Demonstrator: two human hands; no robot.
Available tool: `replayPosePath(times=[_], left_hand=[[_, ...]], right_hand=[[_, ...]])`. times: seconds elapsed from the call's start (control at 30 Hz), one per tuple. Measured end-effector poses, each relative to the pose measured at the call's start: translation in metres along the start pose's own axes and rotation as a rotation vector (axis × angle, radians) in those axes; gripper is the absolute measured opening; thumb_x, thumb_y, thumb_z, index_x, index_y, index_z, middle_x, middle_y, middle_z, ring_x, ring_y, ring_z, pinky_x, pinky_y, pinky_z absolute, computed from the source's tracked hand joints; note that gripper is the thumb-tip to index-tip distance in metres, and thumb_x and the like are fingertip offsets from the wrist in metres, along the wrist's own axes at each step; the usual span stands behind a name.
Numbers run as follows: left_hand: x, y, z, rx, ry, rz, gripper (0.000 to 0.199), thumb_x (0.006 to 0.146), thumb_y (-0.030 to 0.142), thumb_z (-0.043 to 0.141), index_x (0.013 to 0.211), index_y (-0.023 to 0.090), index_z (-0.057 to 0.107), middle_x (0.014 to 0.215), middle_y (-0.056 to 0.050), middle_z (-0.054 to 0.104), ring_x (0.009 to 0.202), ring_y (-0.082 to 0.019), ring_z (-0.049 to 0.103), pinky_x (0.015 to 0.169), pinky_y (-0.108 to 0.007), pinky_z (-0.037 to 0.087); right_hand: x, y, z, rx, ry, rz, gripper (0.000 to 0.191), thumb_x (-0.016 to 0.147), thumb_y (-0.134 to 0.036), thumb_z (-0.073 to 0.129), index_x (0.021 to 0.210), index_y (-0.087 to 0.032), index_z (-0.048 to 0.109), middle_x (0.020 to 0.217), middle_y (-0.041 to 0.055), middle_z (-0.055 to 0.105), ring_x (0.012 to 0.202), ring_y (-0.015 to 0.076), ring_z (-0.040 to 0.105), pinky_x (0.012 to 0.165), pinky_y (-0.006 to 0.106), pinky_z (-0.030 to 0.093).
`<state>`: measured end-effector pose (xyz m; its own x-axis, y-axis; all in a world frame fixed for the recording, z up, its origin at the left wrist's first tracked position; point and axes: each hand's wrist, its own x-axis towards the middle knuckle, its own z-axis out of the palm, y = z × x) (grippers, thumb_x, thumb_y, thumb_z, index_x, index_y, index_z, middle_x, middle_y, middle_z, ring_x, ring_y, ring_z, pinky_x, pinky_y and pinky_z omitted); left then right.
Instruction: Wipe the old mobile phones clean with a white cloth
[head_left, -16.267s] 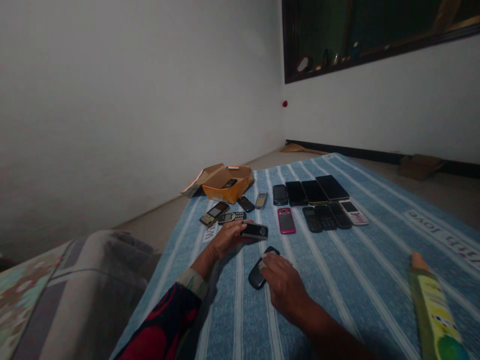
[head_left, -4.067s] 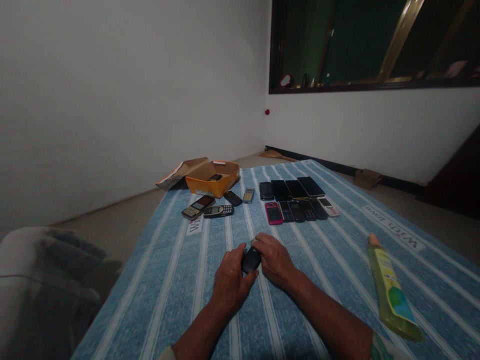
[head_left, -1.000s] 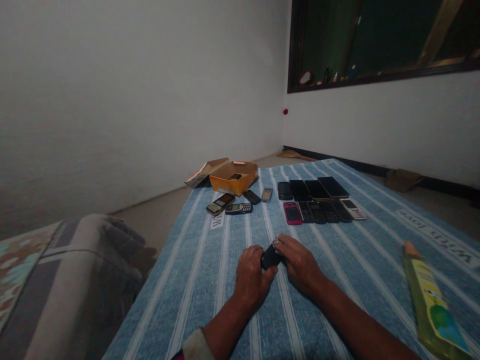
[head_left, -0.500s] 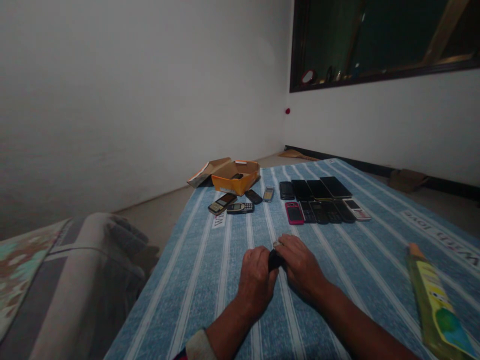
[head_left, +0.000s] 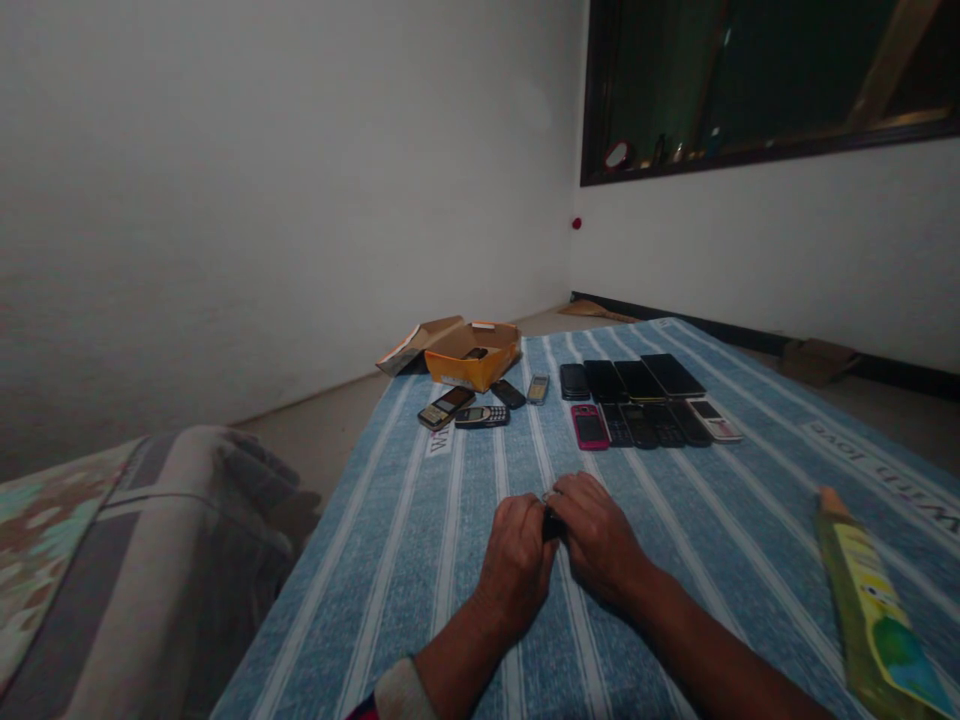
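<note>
My left hand and my right hand meet over the striped cloth, near the middle of the view. Between them they grip a small black phone-like object. Fingers of both hands curl over it and hide most of it, so its exact kind is unclear. A small light bit shows by the right fingertips. Beyond the hands lie a pink phone, a dark-blue and grey keypad phone and a gold-edged phone.
Several phones, including a large black one, lie in two rows at the right back. An open yellow box with a dark item inside stands left of them. A bottle of yellow-green liquid lies at right. The blue striped cloth covers the surface.
Both hands have drawn closer together around the black object, and less of it shows now. The phones, box and bottle stay in place.
</note>
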<state>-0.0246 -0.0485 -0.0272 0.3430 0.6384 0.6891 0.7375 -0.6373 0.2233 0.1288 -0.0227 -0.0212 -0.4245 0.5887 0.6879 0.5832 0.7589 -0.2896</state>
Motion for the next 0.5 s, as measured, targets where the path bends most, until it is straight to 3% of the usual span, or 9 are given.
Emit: replayPosePath(times=[0.13, 0.3, 0.5], left_hand=[[0.000, 0.000, -0.001, -0.008, -0.018, -0.007, 0.027, 0.083, 0.006, 0.048, 0.107, 0.018, 0.051, 0.095, -0.009, 0.061, 0.089, -0.024, 0.059, 0.080, -0.042, 0.053], [0.001, 0.001, -0.003, 0.014, -0.004, 0.020, 0.029, 0.082, 0.004, 0.047, 0.107, 0.017, 0.050, 0.097, -0.010, 0.059, 0.089, -0.024, 0.058, 0.078, -0.042, 0.054], [0.002, 0.003, -0.005, -0.008, -0.023, 0.042, 0.024, 0.084, 0.004, 0.046, 0.104, 0.017, 0.050, 0.092, -0.008, 0.059, 0.087, -0.023, 0.057, 0.080, -0.041, 0.053]], right_hand=[[0.002, 0.000, -0.002, 0.010, -0.037, 0.012, 0.025, 0.087, -0.004, 0.040, 0.091, -0.017, 0.062, 0.087, 0.0073, 0.060, 0.085, 0.0222, 0.052, 0.084, 0.039, 0.043], [0.001, 0.013, -0.003, -0.035, 0.012, 0.047, 0.028, 0.087, -0.003, 0.039, 0.094, -0.017, 0.062, 0.087, 0.0078, 0.060, 0.086, 0.0227, 0.052, 0.087, 0.040, 0.042], [-0.001, 0.003, 0.000, -0.029, -0.011, 0.004, 0.023, 0.087, -0.006, 0.040, 0.085, -0.018, 0.060, 0.081, 0.0061, 0.056, 0.079, 0.0217, 0.049, 0.084, 0.039, 0.042]])
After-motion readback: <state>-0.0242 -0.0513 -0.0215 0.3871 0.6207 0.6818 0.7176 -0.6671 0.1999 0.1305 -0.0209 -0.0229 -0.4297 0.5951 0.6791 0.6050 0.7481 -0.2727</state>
